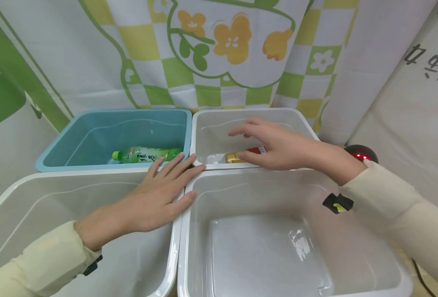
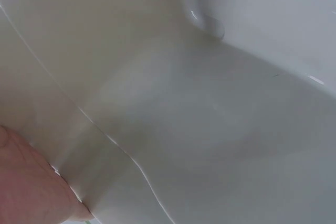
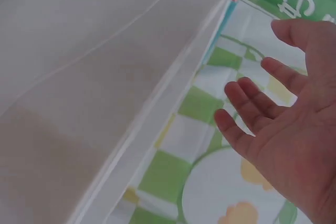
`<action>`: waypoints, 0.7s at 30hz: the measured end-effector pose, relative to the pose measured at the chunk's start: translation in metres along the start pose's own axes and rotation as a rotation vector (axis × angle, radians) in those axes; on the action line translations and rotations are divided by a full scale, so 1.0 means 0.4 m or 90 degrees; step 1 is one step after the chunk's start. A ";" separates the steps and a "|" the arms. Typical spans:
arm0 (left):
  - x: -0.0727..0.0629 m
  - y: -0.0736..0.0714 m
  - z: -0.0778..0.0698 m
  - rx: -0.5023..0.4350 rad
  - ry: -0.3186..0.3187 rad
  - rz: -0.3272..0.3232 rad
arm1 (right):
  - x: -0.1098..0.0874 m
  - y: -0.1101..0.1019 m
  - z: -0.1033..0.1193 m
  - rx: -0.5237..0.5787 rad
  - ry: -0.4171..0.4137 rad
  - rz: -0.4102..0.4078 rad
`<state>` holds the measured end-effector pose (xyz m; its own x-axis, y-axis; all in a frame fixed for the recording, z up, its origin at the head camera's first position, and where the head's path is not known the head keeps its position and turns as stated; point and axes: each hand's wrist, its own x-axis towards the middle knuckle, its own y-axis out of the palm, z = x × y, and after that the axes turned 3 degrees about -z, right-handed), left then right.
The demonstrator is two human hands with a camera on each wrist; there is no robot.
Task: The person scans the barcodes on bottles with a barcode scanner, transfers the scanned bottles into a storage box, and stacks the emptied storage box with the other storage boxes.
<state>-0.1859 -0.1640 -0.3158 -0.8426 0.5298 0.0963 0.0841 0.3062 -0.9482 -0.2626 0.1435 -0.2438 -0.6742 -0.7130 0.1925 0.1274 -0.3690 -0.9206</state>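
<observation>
My left hand (image 1: 155, 200) rests with spread, straight fingers on the rims where the bins meet; part of it (image 2: 31, 187) shows in the left wrist view's corner. My right hand (image 1: 274, 144) hovers over the small white bin (image 1: 219, 112) at the back right, fingers loosely bent and nothing held. Below it lies a red and gold package (image 1: 233, 158), partly hidden by the hand. The right wrist view shows the palm (image 3: 294, 135) bare. A green-capped tea bottle (image 1: 148, 154) lies on its side in the blue bin (image 1: 129, 111), near my left fingertips.
Two larger white bins stand in front, one left (image 1: 92, 194) and one right (image 1: 256, 251), their rims side by side. A checkered flowered curtain (image 1: 211, 95) hangs behind. Beyond my right wrist is a dark round object with red lights (image 1: 361, 154).
</observation>
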 end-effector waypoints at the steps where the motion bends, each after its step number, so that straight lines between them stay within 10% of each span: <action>1: -0.001 0.000 0.000 -0.001 0.000 0.000 | -0.014 -0.005 -0.004 -0.001 0.006 -0.002; 21: -0.005 -0.003 0.003 -0.013 0.014 0.002 | -0.182 -0.064 -0.073 -0.007 0.032 -0.110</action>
<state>-0.1851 -0.1664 -0.3152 -0.8305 0.5480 0.0998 0.0978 0.3198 -0.9424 -0.2380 0.2223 -0.2441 -0.7211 -0.6086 0.3312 -0.0014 -0.4767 -0.8791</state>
